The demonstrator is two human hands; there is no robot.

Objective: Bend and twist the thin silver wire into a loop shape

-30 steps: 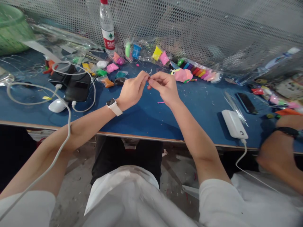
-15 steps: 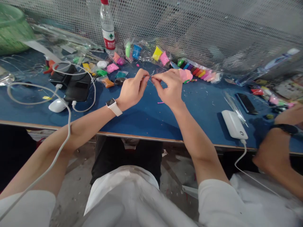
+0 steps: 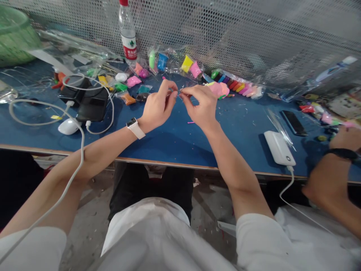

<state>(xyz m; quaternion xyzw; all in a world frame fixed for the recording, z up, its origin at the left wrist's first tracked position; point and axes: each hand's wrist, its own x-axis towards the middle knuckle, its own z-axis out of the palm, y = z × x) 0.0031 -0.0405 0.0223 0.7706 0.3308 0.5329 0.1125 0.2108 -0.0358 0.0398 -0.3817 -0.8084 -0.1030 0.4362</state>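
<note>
My left hand (image 3: 158, 105) and my right hand (image 3: 199, 104) meet above the blue table (image 3: 175, 139), fingertips pinched together on a tiny piece I cannot make out. A white watch (image 3: 135, 128) sits on my left wrist. Just behind my right hand lies a pink clay figure (image 3: 220, 89). A small pink sliver (image 3: 191, 122) lies on the table under my right hand. Small bags of coloured clay (image 3: 187, 64) line the back by the mesh wall.
A water bottle (image 3: 128, 34) stands at the back. Phones and white cables (image 3: 93, 103), a white mouse (image 3: 68, 126) sit left. A white power bank (image 3: 279, 148) and a dark phone (image 3: 293, 123) lie right. Another person's arm (image 3: 335, 169) works at the far right.
Both hands have risen slightly and drifted toward the back of the table, still pinched together. The other person's hand at the right shifted a little.
</note>
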